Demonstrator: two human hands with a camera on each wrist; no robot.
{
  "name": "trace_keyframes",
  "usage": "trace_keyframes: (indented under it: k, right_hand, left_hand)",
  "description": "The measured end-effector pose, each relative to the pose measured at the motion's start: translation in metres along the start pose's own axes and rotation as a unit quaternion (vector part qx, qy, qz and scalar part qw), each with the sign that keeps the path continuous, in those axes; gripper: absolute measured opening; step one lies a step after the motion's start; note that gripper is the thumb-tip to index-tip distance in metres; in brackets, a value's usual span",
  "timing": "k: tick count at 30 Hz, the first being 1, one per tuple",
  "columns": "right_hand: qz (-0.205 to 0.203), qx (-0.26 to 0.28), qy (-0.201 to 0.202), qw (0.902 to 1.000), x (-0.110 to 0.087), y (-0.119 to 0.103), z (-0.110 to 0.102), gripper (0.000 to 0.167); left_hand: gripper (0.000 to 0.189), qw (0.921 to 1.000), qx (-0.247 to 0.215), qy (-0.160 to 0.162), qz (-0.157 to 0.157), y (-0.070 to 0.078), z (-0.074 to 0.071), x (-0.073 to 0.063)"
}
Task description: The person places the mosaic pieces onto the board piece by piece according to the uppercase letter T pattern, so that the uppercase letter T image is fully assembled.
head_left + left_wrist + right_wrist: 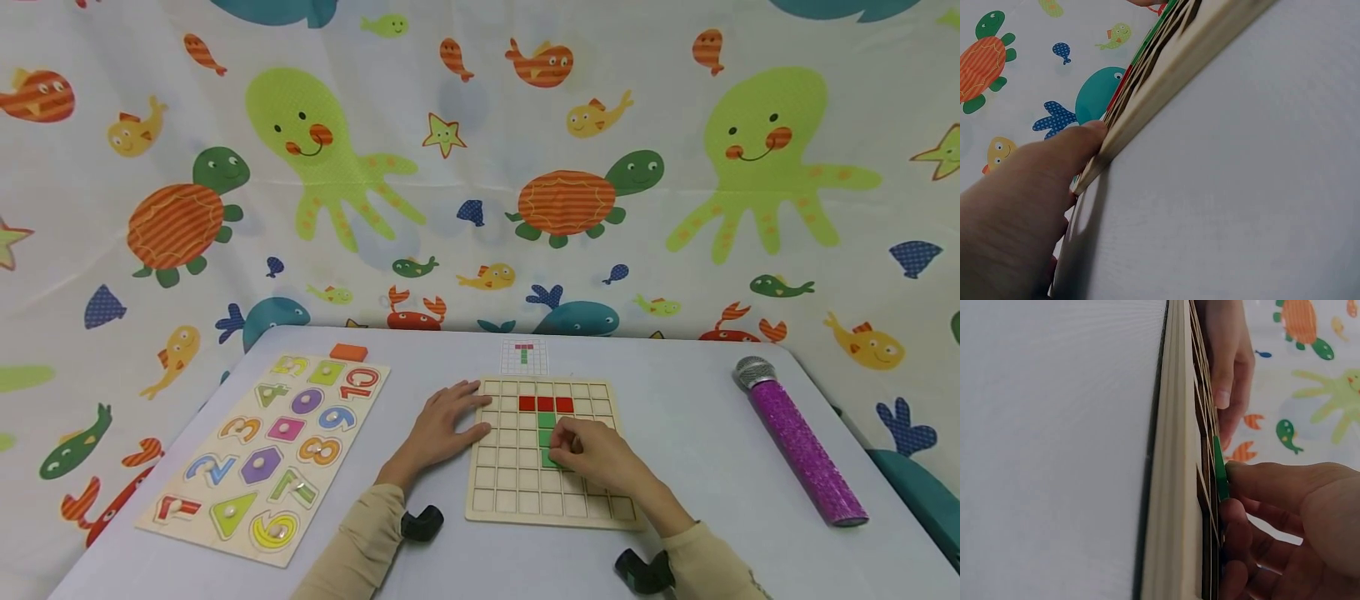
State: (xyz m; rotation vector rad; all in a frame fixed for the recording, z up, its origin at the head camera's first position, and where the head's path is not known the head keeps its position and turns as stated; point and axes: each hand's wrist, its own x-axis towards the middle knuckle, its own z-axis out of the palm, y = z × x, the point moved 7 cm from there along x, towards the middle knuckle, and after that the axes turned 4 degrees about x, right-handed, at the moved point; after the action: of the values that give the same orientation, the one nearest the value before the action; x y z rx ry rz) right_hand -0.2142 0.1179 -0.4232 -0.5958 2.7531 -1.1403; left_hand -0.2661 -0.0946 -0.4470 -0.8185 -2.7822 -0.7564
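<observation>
A wooden grid board (547, 523) lies on the table with a row of red square tiles (546, 404) and a column of green tiles (547, 421) below their middle. My right hand (600, 454) pinches the lowest green tile (1222, 469) between thumb and fingertips, at its cell in the column. In the right wrist view that tile stands slightly proud of the grid. At the board's upper left edge, my left hand (442, 425) rests with fingers extended, the thumb touching the rim in the left wrist view.
A small card (525, 357) printed with a red and green T lies behind the board. To the left is a number and shape puzzle (225, 454), with an orange block (348, 352) beyond it. A glittery purple microphone (806, 446) lies at right. Patterned fabric (480, 167) hangs behind.
</observation>
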Motion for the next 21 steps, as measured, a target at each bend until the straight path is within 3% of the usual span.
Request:
trace_keyframes:
  k: [10, 21]
  right_hand:
    - [0.003, -0.016, 0.006, 0.9998, 0.0007, -0.0004, 0.0026, 0.011]
    - [-0.006, 0.026, 0.000, 0.9997, -0.0001, 0.0065, -0.0036, 0.005]
  left_hand:
    - [0.048, 1.0000, 0.001, 0.002, 0.003, 0.0010, -0.0010, -0.0015]
    - [0.047, 0.9999, -0.004, 0.010, 0.003, -0.0004, -0.0019, -0.0019]
